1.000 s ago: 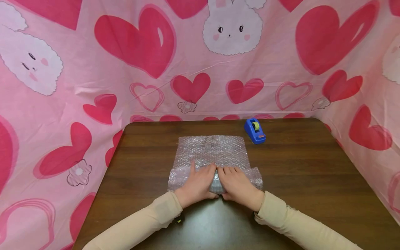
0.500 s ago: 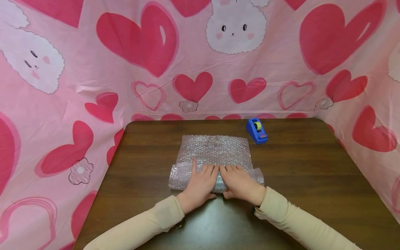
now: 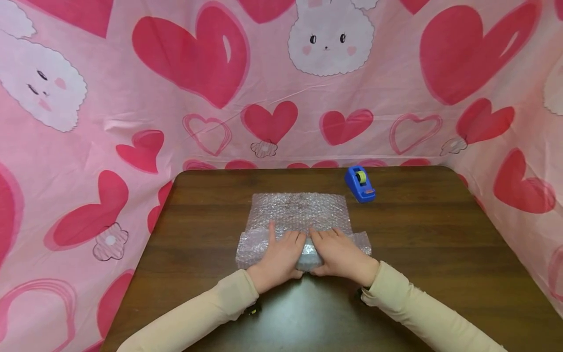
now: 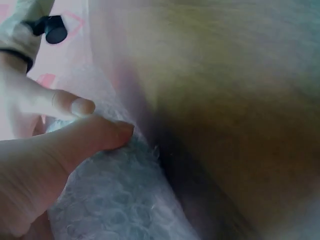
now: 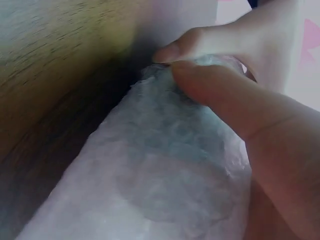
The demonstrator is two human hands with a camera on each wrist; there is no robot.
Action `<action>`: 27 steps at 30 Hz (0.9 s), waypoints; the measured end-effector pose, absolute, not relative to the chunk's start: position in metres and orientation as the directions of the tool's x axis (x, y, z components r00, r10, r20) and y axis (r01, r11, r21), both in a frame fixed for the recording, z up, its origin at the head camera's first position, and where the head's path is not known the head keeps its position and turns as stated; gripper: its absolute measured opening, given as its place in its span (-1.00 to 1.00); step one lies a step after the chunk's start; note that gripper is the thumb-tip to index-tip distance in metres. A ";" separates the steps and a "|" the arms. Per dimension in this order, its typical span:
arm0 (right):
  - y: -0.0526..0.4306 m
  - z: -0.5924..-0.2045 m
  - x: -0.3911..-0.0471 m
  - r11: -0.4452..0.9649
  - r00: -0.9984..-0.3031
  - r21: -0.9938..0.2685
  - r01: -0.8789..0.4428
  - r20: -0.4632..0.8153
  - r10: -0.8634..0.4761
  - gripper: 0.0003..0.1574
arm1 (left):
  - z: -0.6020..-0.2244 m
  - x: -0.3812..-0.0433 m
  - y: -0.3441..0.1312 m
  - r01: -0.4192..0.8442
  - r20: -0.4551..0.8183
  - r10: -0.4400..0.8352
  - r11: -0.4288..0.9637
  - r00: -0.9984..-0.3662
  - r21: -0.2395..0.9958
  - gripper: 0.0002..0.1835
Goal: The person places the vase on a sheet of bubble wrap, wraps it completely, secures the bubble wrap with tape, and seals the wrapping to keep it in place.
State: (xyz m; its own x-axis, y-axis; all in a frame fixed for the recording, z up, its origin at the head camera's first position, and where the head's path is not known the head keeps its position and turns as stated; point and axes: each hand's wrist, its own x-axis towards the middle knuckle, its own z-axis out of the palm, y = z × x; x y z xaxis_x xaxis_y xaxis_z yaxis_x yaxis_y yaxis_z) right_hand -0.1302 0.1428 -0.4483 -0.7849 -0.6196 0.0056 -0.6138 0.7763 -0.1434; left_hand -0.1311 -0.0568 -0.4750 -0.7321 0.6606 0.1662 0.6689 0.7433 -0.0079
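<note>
A sheet of clear bubble wrap (image 3: 299, 210) lies flat at mid-table, its near end rolled into a thick bundle (image 3: 310, 259). Something pale blue-grey shows through the layers; its kind is hidden. My left hand (image 3: 280, 254) grips the bundle left of its middle, fingers over the top, index finger pointing away. Just to the right, my right hand (image 3: 340, 253) holds it the same way. Both thumbs press the near side, the left thumb (image 4: 100, 136) and right thumb (image 5: 215, 87) nearly meeting. Loose wrap ends stick out past both hands.
A blue tape dispenser (image 3: 360, 184) with a yellowish roll stands near the back edge, right of the wrap. The dark wooden table (image 3: 422, 234) has rounded far corners. A pink curtain (image 3: 281, 88) printed with hearts and rabbits surrounds it.
Both hands keep their grip on the bubble wrap bundle, with small shifts of the fingers. The flat sheet's far edge sits very slightly nearer. The tape dispenser stays put.
</note>
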 end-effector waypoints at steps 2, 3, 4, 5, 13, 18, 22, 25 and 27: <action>0.143 -0.447 -0.128 0.788 -0.795 -0.110 -0.606 0.036 -0.606 0.40 | -0.473 -0.133 -0.057 0.661 0.146 0.652 0.750 -0.744 0.012 0.05; 0.143 -0.446 -0.126 0.790 -0.794 -0.087 -0.607 0.055 -0.605 0.42 | -0.473 -0.134 -0.057 0.658 0.138 0.650 0.753 -0.747 0.016 0.04; 0.143 -0.445 -0.124 0.789 -0.791 -0.063 -0.611 0.075 -0.607 0.43 | -0.472 -0.135 -0.057 0.656 0.132 0.648 0.754 -0.750 0.023 0.03; 0.143 -0.445 -0.122 0.785 -0.784 -0.040 -0.618 0.096 -0.613 0.42 | -0.471 -0.136 -0.057 0.655 0.127 0.647 0.755 -0.752 0.029 0.01; 0.136 -0.450 -0.108 0.741 -0.730 0.024 -0.671 0.151 -0.666 0.40 | -0.464 -0.141 -0.056 0.643 0.025 0.645 0.756 -0.764 0.121 0.02; 0.137 -0.451 -0.108 0.754 -0.756 -0.065 -0.653 0.104 -0.646 0.32 | -0.457 -0.144 -0.057 0.624 -0.072 0.647 0.755 -0.759 0.203 -0.01; 0.140 -0.449 -0.113 0.742 -0.756 -0.151 -0.653 0.081 -0.649 0.21 | -0.455 -0.147 -0.057 0.625 -0.099 0.657 0.746 -0.747 0.232 -0.06; 0.143 -0.450 -0.119 0.716 -0.740 -0.203 -0.668 0.079 -0.668 0.08 | -0.455 -0.149 -0.057 0.624 -0.103 0.661 0.740 -0.743 0.250 -0.13; 0.144 -0.452 -0.124 0.700 -0.733 -0.248 -0.669 0.067 -0.677 -0.01 | -0.456 -0.150 -0.058 0.619 -0.112 0.662 0.738 -0.741 0.270 -0.19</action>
State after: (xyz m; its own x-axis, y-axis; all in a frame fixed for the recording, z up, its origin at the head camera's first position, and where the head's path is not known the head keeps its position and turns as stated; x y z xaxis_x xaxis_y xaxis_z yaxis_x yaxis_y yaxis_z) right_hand -0.1238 0.1439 -0.4516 -0.7331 -0.6768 0.0670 -0.6693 0.7004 -0.2478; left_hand -0.1501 -0.0576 -0.4555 -0.7406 0.6625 -0.1123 0.6189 0.7376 0.2698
